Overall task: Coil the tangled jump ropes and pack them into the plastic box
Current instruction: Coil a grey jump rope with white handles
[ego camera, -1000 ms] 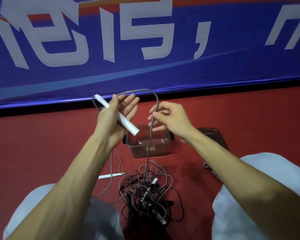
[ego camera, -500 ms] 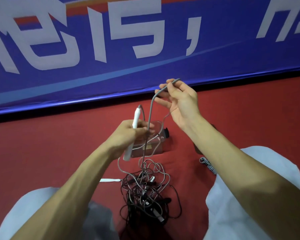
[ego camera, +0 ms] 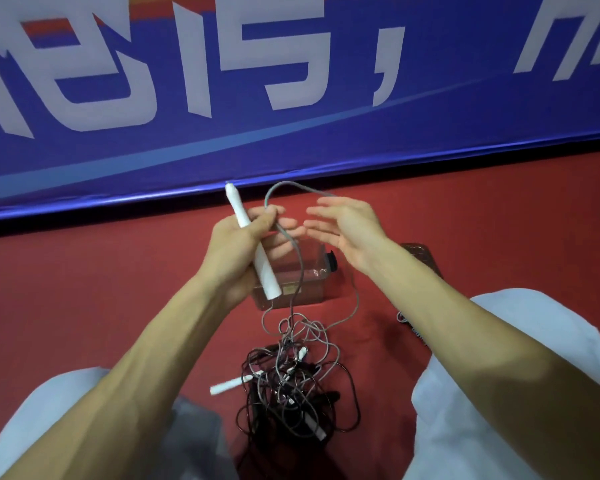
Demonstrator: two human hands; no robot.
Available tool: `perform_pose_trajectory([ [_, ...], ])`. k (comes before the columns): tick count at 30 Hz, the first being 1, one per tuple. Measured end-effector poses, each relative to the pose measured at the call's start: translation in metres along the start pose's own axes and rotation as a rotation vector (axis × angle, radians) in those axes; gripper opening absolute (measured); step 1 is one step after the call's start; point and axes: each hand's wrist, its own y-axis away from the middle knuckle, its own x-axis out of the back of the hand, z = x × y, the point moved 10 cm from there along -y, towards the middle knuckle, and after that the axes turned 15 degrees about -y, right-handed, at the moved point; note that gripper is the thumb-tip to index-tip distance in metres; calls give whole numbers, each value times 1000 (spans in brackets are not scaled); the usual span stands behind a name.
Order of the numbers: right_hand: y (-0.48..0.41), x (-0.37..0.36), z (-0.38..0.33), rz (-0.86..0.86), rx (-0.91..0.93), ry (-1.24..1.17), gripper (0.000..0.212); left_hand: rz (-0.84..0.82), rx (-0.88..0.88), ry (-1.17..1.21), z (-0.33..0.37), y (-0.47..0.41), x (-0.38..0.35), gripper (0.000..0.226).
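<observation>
The left hand [ego camera: 236,251] is closed round one white cylindrical handle [ego camera: 265,275], which it holds raised and tilted, the narrow tip pointing up and away and the blunt end hanging in front of the box. Its thumb and forefinger also pinch the thin grey cord [ego camera: 288,183], which rises from that grip, arcs over in a single loop and runs past the back of the right hand [ego camera: 350,226]. That hand is spread wide, its fingers [ego camera: 321,211] straight, blurred and gripping nothing; whether the cord touches it cannot be told. From there the cord drops to the one tangle of grey and black jump ropes [ego camera: 291,389] heaped on the red floor [ego camera: 101,289] between two knees in pale trousers [ego camera: 49,427]. Three more white handle pieces show in or beside that heap: a long one [ego camera: 227,386] jutting out at its left edge, a short tip [ego camera: 302,352] near its top, and one [ego camera: 317,432] at its lower right. How many ropes make up the heap cannot be counted. One clear rectangular plastic box [ego camera: 312,285] with a black side latch [ego camera: 332,261] stands on the floor just beyond the tangle, partly hidden by the hands. One dark lid [ego camera: 418,252] lies to its right, half covered by the right forearm. A blue banner with large white characters [ego camera: 326,140] lines the far edge.
</observation>
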Motion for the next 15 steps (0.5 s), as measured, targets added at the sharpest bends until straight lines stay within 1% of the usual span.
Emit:
perform_pose_trajectory([
  [1,0,-5,5,-36,-18,94,22,16,-10,56,4,1,2,14],
  [4,3,-19,18,-161,-44,365,21,67,-26,230,11,0,10,13],
  [6,7,-28,30,-263,-85,504,32,70,-23,335,13,-2,16,13],
  [8,14,-36,45,-404,-130,643,38,63,-29,439,16,-4,21,14],
  [10,21,-42,55,-514,-106,774,34,68,-37,560,19,-4,25,15],
  [12,21,-45,61,-542,-41,832,25,84,-36,651,19,-3,30,16],
  [15,13,-40,58,-436,36,826,26,92,-31,692,16,-3,34,17],
])
